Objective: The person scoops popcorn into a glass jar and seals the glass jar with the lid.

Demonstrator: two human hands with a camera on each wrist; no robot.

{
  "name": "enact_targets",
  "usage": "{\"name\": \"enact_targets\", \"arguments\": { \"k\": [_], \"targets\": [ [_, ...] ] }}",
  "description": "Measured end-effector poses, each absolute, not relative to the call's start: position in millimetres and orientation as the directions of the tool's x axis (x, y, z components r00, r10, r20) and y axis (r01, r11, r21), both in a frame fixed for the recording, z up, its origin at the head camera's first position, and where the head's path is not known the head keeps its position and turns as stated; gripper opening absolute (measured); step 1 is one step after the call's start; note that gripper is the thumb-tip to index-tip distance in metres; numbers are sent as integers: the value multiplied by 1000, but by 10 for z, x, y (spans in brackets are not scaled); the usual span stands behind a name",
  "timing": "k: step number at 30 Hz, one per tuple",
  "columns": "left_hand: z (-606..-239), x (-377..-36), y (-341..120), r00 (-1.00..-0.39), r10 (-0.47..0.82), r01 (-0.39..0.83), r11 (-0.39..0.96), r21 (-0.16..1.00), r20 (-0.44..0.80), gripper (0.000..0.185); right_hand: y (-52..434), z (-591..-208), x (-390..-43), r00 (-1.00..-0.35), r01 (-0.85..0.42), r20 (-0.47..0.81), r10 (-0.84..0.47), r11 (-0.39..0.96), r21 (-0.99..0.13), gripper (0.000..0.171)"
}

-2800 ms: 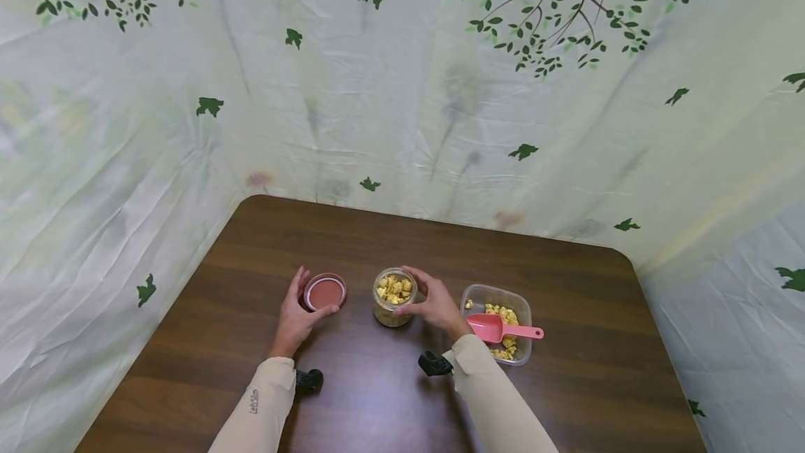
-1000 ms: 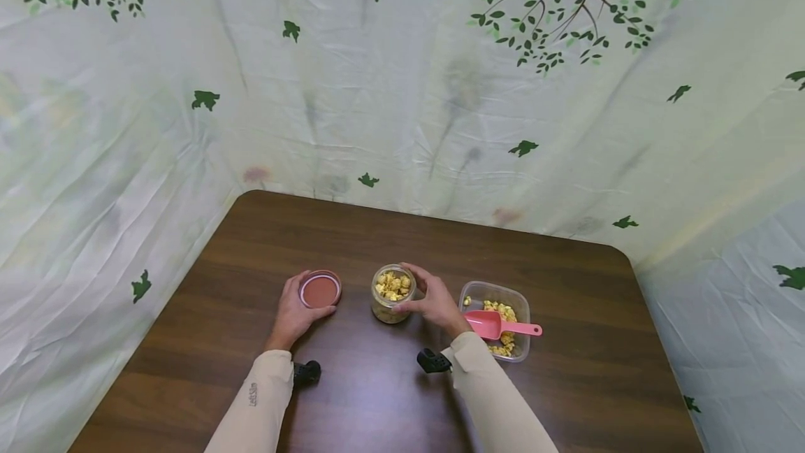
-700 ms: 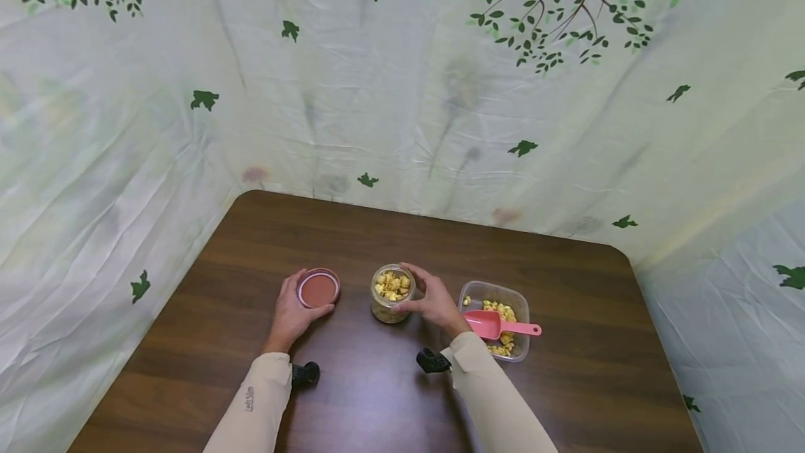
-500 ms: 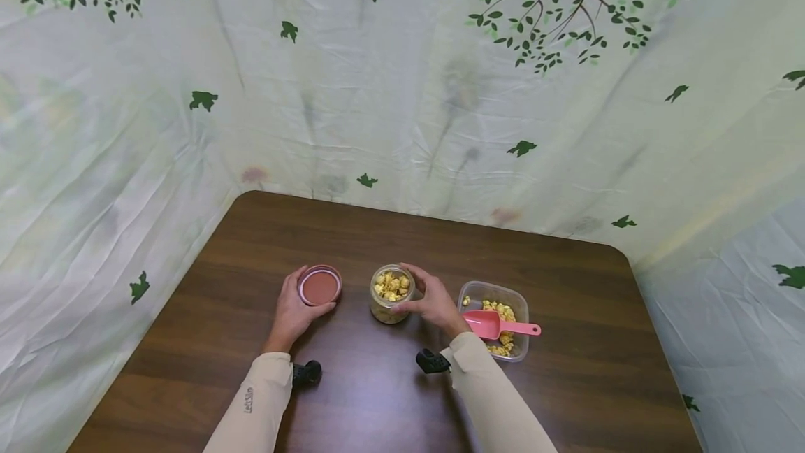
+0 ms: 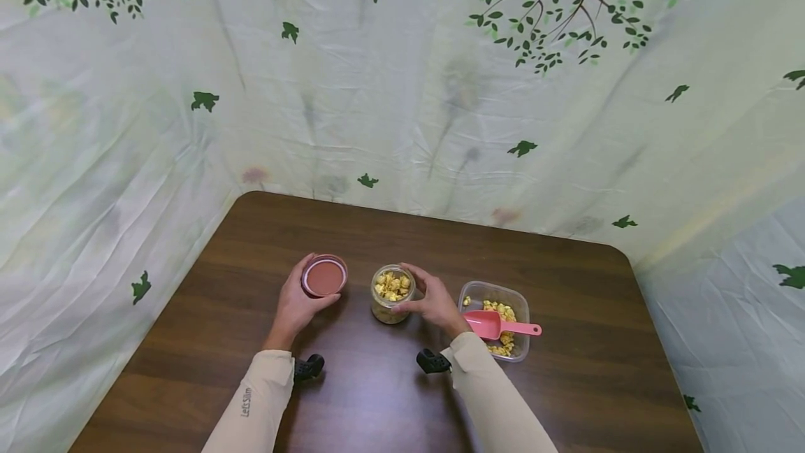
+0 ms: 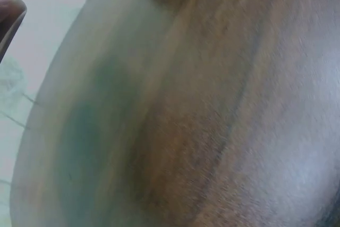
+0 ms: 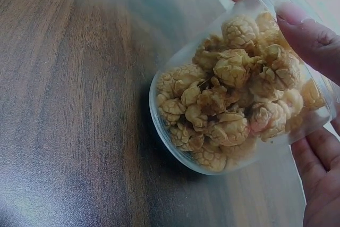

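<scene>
Head view showed the left hand [image 5: 295, 306] gripping the red lid [image 5: 324, 276], beside the popcorn jar [image 5: 393, 293] clasped by the right hand [image 5: 434, 303].

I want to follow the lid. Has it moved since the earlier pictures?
Yes. The lid, gripped by the left hand, has moved toward the jar and up off the table; the jar stayed put.

You sat in a makeshift recording booth: leaf-printed sheets [image 5: 402, 89] walled off a dark wooden table [image 5: 390, 397].
</scene>
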State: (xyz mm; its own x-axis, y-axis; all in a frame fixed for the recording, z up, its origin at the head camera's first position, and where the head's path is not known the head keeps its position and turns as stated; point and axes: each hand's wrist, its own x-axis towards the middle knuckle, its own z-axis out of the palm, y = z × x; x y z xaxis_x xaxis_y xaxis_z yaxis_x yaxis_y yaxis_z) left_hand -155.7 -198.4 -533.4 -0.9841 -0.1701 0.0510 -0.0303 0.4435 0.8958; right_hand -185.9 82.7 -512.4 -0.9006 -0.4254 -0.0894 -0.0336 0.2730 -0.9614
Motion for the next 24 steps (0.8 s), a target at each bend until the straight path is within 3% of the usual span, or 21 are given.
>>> {"name": "enact_targets", "arguments": {
  "k": [24],
  "targets": [
    [-4939,-1493,-1799,-982,-59,145,356,923,177,94,823,-5116,-1854,-900,-43,-75,-429,257,-965,80]
  ]
}}
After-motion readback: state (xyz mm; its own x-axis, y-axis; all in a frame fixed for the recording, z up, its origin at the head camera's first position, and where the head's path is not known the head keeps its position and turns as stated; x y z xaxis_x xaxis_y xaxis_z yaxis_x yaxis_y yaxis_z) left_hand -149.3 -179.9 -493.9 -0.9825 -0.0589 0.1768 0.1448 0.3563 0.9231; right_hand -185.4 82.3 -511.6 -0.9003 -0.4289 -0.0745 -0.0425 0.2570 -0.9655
